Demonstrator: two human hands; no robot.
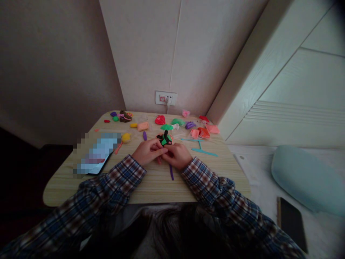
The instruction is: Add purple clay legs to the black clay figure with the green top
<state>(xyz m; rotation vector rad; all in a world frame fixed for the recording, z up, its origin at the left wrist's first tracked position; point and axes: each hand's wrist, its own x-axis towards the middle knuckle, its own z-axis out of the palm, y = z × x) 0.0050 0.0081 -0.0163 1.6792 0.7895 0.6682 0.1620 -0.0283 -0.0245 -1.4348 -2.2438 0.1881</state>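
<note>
Both hands meet over the middle of the small wooden table (151, 190). My left hand (148, 151) and my right hand (178, 155) are closed round the lower part of a small clay figure (165, 138). The figure is black and green with a bit of pink, and a green umbrella-like cap (167, 127) rises above it. My fingers hide its base. Below my right hand, a thin purple clay strip (171, 173) lies on or hangs just over the tabletop; I cannot tell which.
Several clay lumps and packets, such as a red one (160, 119) and an orange one (204, 132), lie along the back. Blue-green modelling tools (204, 152) rest at right. At left are a tablet or phone (99, 154) and yellow clay (125, 137). A socket (166, 98) is on the wall.
</note>
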